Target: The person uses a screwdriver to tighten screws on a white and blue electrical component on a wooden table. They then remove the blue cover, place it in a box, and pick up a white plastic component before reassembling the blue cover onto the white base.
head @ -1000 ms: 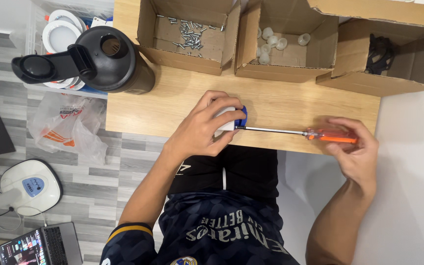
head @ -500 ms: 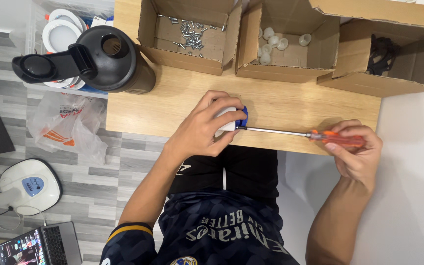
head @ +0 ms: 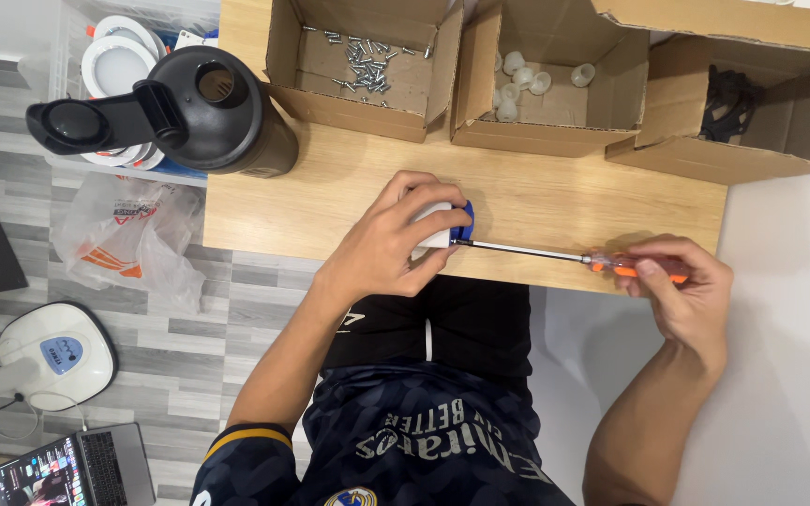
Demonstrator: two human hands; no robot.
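Resting near the wooden table's (head: 330, 197) front edge, the small white-and-blue part (head: 442, 225) sat clamped under your left hand (head: 391, 239). Your right hand's (head: 682, 286) fingers gripped the screwdriver (head: 555, 253); its long shaft risked slipping off, likely jabbing your fingertips.

Both hands (head: 394, 236) (head: 682, 286) closed, gripping.

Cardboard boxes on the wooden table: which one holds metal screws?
The leftmost open cardboard box, beside the black shaker bottle; the middle holds white caps, the right black parts.
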